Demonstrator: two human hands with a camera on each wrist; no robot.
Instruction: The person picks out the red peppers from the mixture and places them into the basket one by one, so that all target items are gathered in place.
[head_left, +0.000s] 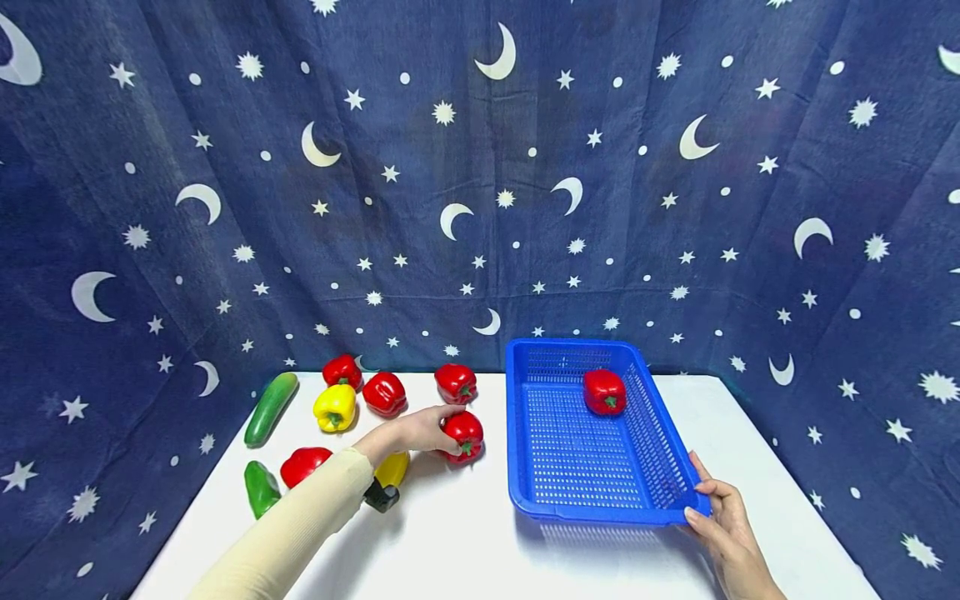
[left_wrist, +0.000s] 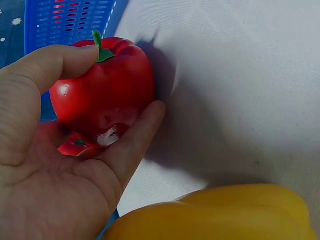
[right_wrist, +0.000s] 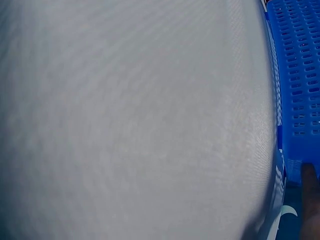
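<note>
The left hand (head_left: pixel 422 430) holds a red pepper (head_left: pixel 465 434) between thumb and fingers, left of the basket (head_left: pixel 573 450); the right hand (head_left: pixel 729 531) pinches the basket's near right corner; a second pepper (head_left: pixel 604 392) lies inside.

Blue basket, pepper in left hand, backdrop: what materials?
Blue basket: likely molded plastic, satin; regular perforations, soft sheen.
Red pepper in the left hand: glossy, possibly plastic or coated foam; sharp highlights, core unseen.
Backdrop: probably printed fabric, matte; soft folds, creases.
</note>
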